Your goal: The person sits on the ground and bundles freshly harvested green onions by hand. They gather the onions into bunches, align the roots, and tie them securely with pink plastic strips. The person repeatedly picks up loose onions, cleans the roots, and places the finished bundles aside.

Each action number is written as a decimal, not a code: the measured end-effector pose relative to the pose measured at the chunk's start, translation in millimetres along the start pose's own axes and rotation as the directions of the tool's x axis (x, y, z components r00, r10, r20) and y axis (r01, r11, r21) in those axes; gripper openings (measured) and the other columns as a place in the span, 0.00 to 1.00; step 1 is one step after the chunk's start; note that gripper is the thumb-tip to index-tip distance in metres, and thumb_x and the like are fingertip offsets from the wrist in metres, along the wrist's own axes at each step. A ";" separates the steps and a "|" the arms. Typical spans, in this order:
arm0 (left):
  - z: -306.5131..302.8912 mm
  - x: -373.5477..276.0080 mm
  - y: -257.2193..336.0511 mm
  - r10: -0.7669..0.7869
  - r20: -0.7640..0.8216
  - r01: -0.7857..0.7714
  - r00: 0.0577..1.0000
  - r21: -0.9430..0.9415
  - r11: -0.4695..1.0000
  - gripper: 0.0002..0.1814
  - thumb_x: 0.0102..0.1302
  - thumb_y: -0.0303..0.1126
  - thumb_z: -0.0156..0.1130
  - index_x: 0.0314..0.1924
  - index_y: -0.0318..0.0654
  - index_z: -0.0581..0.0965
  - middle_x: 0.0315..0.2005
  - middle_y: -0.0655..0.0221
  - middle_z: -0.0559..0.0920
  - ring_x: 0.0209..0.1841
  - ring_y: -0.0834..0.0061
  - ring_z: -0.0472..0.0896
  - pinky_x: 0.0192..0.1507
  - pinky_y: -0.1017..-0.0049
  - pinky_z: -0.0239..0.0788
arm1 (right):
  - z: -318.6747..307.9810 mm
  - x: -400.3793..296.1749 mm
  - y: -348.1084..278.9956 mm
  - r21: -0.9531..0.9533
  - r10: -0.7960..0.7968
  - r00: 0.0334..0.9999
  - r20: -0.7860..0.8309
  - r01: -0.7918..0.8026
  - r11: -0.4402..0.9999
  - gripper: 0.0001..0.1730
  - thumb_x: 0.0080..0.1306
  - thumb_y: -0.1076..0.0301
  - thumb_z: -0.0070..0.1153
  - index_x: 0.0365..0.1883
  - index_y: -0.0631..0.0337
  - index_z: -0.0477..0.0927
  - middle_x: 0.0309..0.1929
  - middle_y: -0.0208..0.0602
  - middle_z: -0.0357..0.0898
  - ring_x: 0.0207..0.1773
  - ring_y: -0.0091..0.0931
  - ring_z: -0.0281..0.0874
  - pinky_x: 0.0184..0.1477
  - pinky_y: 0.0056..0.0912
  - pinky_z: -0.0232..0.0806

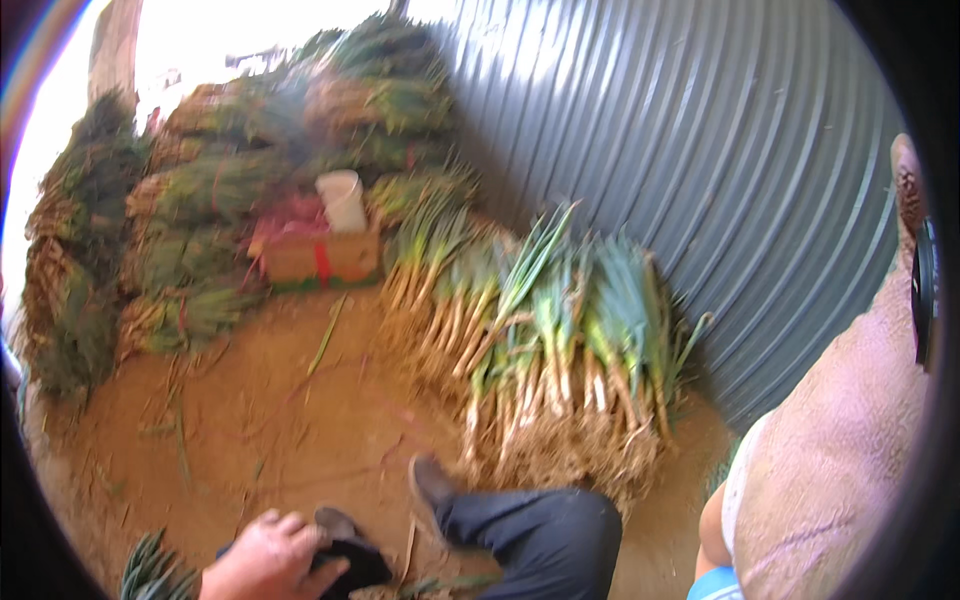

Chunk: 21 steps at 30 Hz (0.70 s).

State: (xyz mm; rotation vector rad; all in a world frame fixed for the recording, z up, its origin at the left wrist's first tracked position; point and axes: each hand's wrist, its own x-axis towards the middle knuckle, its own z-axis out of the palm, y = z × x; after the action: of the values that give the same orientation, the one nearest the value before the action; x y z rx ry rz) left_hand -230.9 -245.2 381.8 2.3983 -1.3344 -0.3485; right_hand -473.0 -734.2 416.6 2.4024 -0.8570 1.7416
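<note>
My left hand is bare, low in the picture beside a dark shoe, with its fingers slightly spread and nothing seen in it. Close to the camera on the right rises a dirt-caked glove, apparently on my right hand, with a white cuff; its grip is unclear. A black round object touches or overlaps it at the picture's edge. In front of my bent leg in dark trousers, loose leeks or large green onions lie in a row, roots towards me and green tops against the wall.
A corrugated metal wall bounds the right side. Tied bundles of green onions are stacked at the left and back. A cardboard box holds pink strings and a white container. Leaf scraps lie on the dirt floor.
</note>
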 end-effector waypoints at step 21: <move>170.6 348.1 -429.8 -0.286 0.216 0.349 0.933 -0.362 0.864 0.19 0.66 0.41 0.60 0.34 0.26 0.76 0.26 0.49 0.78 0.31 0.53 0.77 0.37 0.59 0.69 | 687.1 -196.8 -237.3 0.006 -0.005 0.050 0.999 -0.028 1.000 0.31 0.70 0.58 0.51 0.69 0.62 0.68 0.71 0.51 0.65 0.71 0.39 0.67 0.69 0.39 0.64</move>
State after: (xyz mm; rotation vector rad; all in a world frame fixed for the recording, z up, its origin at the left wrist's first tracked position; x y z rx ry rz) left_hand 211.2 -369.5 29.5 2.2650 -0.8121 -0.8294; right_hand 187.2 -697.9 56.1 3.3984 -0.7830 -0.4426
